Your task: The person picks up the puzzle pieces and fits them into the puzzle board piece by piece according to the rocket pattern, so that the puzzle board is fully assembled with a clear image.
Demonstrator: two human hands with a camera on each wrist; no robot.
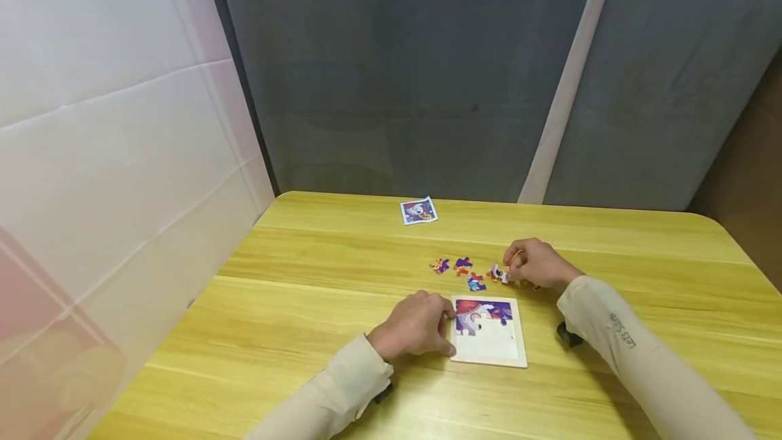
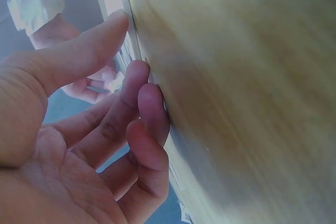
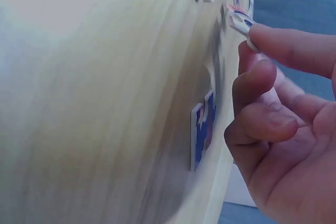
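Wood-grain table [image 1: 305,304], glossy; puzzle frame [image 1: 491,357] lies flat near its front edge, upper part already filled with purple and red picture, lower part bare white.

Left hand [image 1: 415,326] sits against the frame's left edge; the wrist view shows its fingertips [image 2: 137,74] touching that edge, thumb extended, nothing gripped. It braces, no more.

Right hand [image 1: 537,265] is behind the frame among the loose pieces, pinching a puzzle piece [image 1: 499,273] between thumb and forefinger. In the right wrist view that piece [image 3: 240,22] is held only at its rim by the fingertip. Another piece [image 3: 202,129] lies on the table just beside the curled fingers.

Risks, as I judge them:
- Rim-only pinch: piece could rotate or slip out on transfer.
- Frame only braced from one side: pressing a piece in could skate it right on the slick top.
- Curled fingers near the neighbouring pieces [image 1: 459,267]: could knock them around.
- Reference card [image 1: 419,211] is well apart at the back; orientation errors likely if it is not checked.
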